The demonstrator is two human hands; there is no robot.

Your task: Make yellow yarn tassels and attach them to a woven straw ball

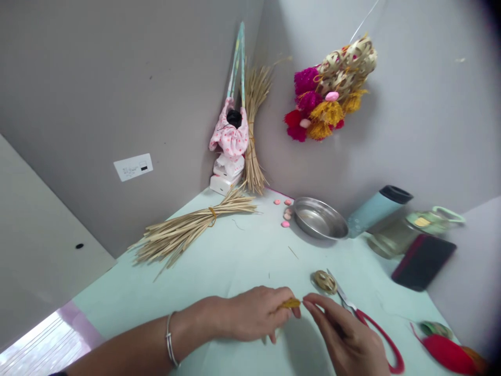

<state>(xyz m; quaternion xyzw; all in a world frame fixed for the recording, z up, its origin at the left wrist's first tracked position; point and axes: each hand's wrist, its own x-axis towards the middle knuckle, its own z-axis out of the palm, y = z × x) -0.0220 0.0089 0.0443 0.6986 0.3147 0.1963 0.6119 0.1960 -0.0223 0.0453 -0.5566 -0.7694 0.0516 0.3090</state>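
My left hand (260, 313) reaches in from the lower left, a silver bangle at its wrist. Between its thumb and fingers is a small bundle of mustard-yellow yarn (290, 303). From the right, my right hand (348, 334) pinches at the tip of this yarn with thumb and forefinger; the strand there is too thin to make out clearly. Just beyond the right hand lie a small woven straw ball (325, 282) and a pair of scissors (364, 316) with red handles, partly hidden by that hand.
A tied straw bundle (188, 230) lies at the back left. A steel bowl (321, 219), pink beads (285, 224), a blue tumbler (378, 211), a green-lidded bottle (399, 235) and a dark phone (424, 262) stand behind. Red yarn (448, 354) is at right; a tasselled woven ornament (344, 73) hangs above.
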